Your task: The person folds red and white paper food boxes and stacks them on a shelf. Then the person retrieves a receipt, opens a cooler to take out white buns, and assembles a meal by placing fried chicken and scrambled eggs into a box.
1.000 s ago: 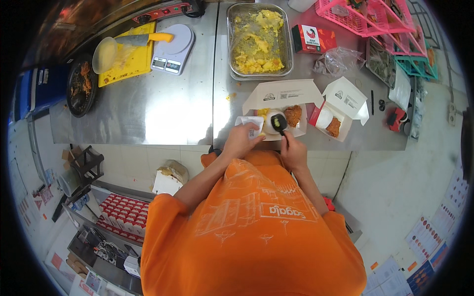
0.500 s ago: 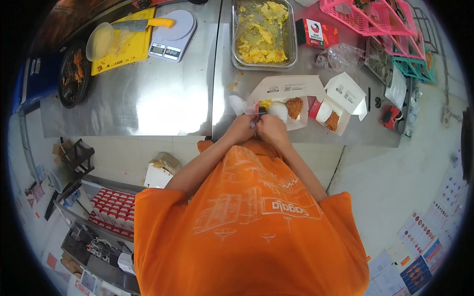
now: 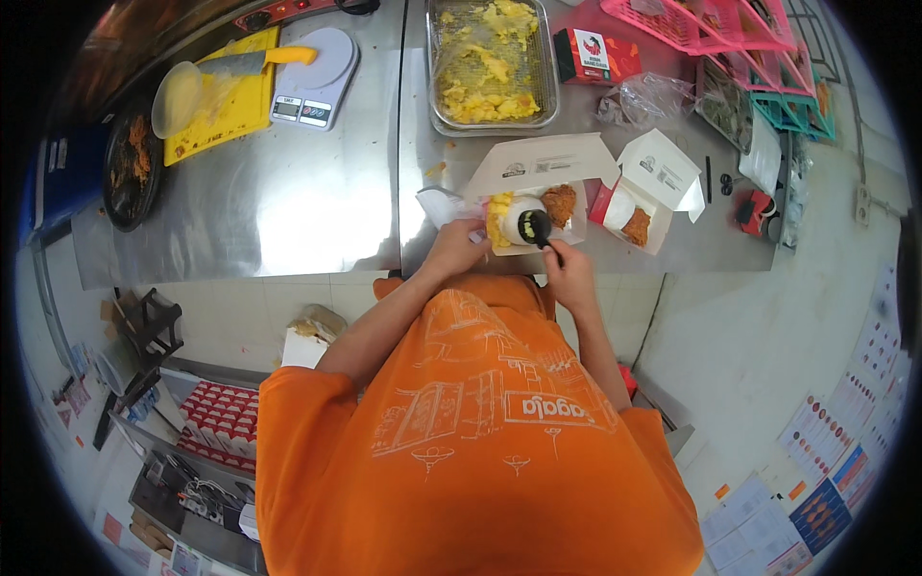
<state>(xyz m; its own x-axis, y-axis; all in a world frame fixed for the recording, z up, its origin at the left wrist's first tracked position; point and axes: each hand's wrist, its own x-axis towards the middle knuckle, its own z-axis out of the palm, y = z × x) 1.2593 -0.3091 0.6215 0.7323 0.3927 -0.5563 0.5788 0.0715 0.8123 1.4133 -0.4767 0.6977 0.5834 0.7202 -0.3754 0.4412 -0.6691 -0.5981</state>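
In my right hand [image 3: 570,272] is the handle of a small black spoon [image 3: 534,228], its round bowl holding some yellow-green bits. The bowl is over a mound of white rice [image 3: 516,213] in an open white takeaway box [image 3: 545,158]. Yellow scrambled egg [image 3: 498,209] lies left of the rice, and a piece of fried chicken [image 3: 559,204] lies to its right. My left hand [image 3: 456,248] is closed at the box's left edge, beside a white wrapper [image 3: 444,205]; what its fingers grip is hidden.
A second open box [image 3: 657,175] with chicken stands to the right. Behind are a metal tray of egg [image 3: 437,113], a red box [image 3: 600,60] and pink baskets [image 3: 663,29]. On the left are a kitchen scale [image 3: 318,77], a yellow-handled knife [image 3: 288,56] and a yellow board [image 3: 219,136].
My hands, together at the table edge before, are now apart. The right has moved right, bringing the black spoon over the rice; the left has moved slightly left. The whole view has shifted a little.
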